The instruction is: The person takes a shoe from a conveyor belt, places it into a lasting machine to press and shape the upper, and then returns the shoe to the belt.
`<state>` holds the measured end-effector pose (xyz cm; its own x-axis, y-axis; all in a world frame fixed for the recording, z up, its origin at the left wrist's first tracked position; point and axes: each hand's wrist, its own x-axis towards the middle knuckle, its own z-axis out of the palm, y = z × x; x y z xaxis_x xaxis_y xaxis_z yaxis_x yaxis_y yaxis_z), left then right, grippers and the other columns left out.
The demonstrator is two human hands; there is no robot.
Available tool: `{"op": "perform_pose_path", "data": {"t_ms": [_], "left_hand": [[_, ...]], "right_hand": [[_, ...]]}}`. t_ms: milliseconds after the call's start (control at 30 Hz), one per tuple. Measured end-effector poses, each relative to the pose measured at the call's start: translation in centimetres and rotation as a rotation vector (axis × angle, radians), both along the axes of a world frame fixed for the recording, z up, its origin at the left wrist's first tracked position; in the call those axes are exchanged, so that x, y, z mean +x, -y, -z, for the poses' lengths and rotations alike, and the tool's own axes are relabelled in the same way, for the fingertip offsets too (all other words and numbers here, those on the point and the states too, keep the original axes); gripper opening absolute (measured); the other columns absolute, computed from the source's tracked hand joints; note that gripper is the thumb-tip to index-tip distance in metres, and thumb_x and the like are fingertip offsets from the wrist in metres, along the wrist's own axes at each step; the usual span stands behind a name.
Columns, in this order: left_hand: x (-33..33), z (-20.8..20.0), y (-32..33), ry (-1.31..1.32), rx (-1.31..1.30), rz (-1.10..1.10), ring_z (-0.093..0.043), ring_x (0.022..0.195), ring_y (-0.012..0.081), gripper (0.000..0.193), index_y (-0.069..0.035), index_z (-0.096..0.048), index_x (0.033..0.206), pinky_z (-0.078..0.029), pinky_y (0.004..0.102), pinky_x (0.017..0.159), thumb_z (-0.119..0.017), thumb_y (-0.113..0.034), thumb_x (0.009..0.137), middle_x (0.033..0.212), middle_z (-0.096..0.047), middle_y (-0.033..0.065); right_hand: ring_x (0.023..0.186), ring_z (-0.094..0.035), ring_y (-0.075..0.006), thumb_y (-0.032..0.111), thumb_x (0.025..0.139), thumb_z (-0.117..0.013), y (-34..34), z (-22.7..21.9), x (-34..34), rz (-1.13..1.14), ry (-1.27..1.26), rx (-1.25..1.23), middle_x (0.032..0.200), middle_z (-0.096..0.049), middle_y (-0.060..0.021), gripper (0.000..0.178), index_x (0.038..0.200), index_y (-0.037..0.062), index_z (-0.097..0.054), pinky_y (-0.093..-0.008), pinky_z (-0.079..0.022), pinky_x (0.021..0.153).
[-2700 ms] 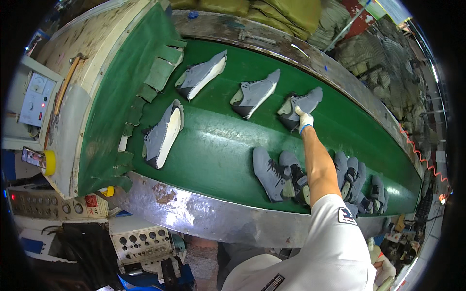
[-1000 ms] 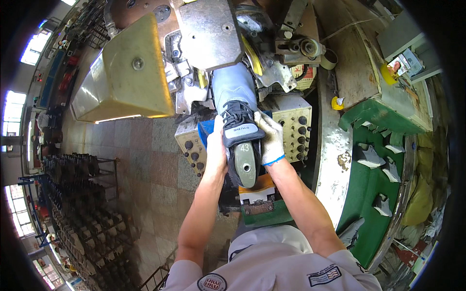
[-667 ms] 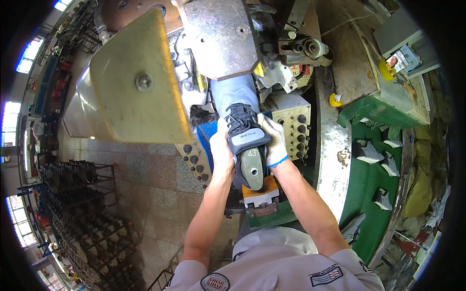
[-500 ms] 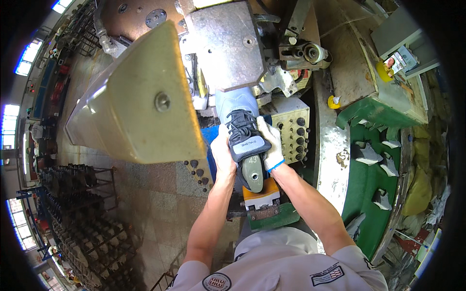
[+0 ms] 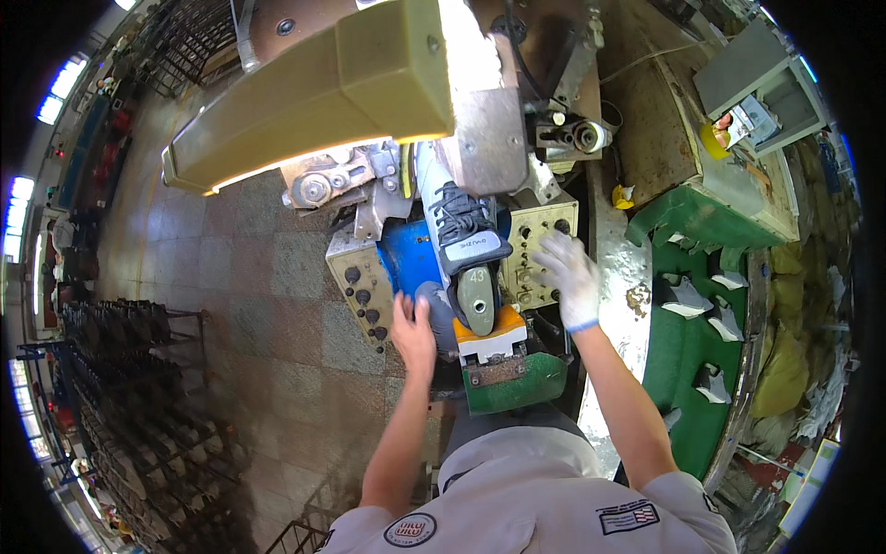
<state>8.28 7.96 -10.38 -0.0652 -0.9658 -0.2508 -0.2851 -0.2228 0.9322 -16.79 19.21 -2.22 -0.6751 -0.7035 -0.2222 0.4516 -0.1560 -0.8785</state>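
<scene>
A grey-blue shoe upper with dark laces (image 5: 461, 212) sits on a green-grey shoe last (image 5: 477, 300) under the machine's metal plate (image 5: 489, 138). The last's heel end points toward me, above an orange pad (image 5: 489, 325). Left of the last, my left hand (image 5: 413, 334) is open, thumb and fingers apart, beside a rounded grey piece (image 5: 437, 319) whose kind I cannot make out. My right hand (image 5: 570, 280), in a white glove with a blue cuff, is open and somewhat blurred, apart from the shoe and over the cream control box with knobs (image 5: 538, 247).
A long beige lamp housing (image 5: 369, 78) crosses the upper left. Another knobbed box (image 5: 355, 286) stands left of the blue machine part (image 5: 406, 254). To the right, a green-lined trough (image 5: 688, 369) holds several grey shoe pieces. Racks of dark items (image 5: 138, 397) stand at left.
Both my hands have let go of the shoe and moved apart, left hand down and leftward, right hand rightward. My view has shifted; the lamp housing appears higher. The shoe stays under the plate.
</scene>
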Motion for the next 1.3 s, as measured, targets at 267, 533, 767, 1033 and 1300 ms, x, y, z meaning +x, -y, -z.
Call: {"op": "perform_pose_path", "data": {"t_ms": [267,533,767,1033,1300], "left_hand": [[-0.4,7.2,-5.0,0.385,-0.093,0.194,-0.056,0.117,0.0469,0.076,0.003,-0.047,0.132,-0.045,0.0504,0.100,-0.080,-0.036,0.076,0.123,-0.060,0.0295],[3.0,3.6,-4.5,0.288,-0.102,0.222,-0.069,0.095,0.0412,0.069,-0.003,-0.062,0.123,-0.054,0.0475,0.085,-0.086,-0.035,0.067,0.102,-0.072,0.0240],[10.7,-17.3,-5.7,0.043,-0.109,0.220,-0.070,0.086,0.0179,0.056,0.005,-0.069,0.112,-0.054,0.0317,0.080,-0.087,-0.015,0.062,0.098,-0.074,0.0116],[2.9,-24.7,-8.0,-0.587,0.011,0.414,-0.066,0.082,0.0151,0.054,0.007,-0.070,0.110,-0.048,0.0250,0.078,-0.084,-0.029,0.073,0.092,-0.072,0.0065],[-16.5,-18.0,-19.5,-0.471,0.472,0.595,-0.065,0.075,0.0166,0.030,0.008,-0.071,0.101,-0.050,0.0272,0.073,-0.071,-0.019,0.088,0.089,-0.071,0.0084]], "right_hand": [[0.106,-0.068,-0.0377,0.024,0.102,-0.054,-12.0,-1.1,0.6,0.178,-0.014,0.131,0.124,-0.062,-0.0233,0.038,0.127,-0.0053,-0.052,-0.0429,-0.062,0.074],[0.113,-0.064,-0.0421,0.021,0.105,-0.041,-12.8,-2.3,0.0,0.046,0.017,0.120,0.134,-0.055,-0.0319,0.048,0.141,-0.0105,-0.039,-0.0442,-0.060,0.084],[0.107,-0.069,-0.0309,0.037,0.098,-0.063,-10.9,-9.6,4.6,-0.188,-0.153,0.080,0.127,-0.062,-0.0244,0.069,0.143,-0.0098,-0.041,-0.0371,-0.058,0.087],[0.099,-0.063,-0.0113,0.045,0.100,-0.058,-4.5,-8.4,11.8,-0.503,0.425,-0.338,0.117,-0.065,-0.0036,0.058,0.141,0.0048,-0.052,-0.0313,-0.052,0.090],[0.086,-0.069,-0.0147,0.037,0.095,-0.064,-21.7,-7.5,-0.9,-0.026,0.687,-0.191,0.101,-0.073,-0.0059,0.039,0.116,0.0043,-0.067,-0.0294,-0.056,0.080]]}}
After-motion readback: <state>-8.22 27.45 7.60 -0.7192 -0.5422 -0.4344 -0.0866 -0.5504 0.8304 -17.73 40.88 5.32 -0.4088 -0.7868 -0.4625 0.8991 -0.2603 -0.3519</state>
